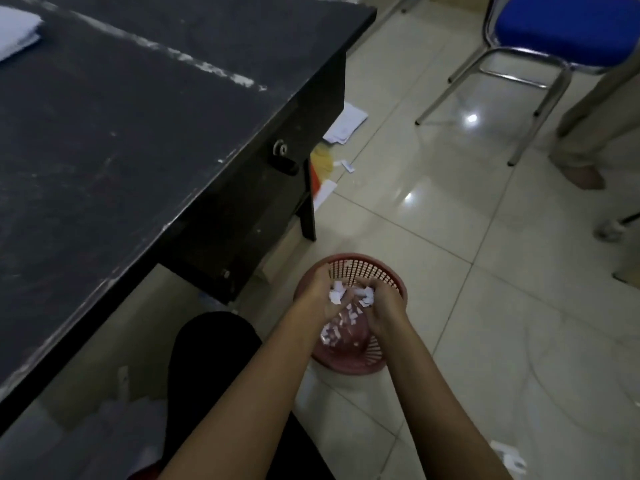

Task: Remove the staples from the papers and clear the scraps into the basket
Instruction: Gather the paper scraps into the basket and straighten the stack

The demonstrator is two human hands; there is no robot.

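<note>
my left hand (320, 292) and right hand (382, 306) cup small white paper scraps (337, 294) over the round red plastic mesh basket (388, 271); more white paper (341, 128) litters the floor.

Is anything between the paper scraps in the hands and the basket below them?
Nothing visible. Both hands, left and right, hold white scraps directly over the open mouth of the red basket on the floor. More scraps already lie inside. The desk stands off to the left.
</note>
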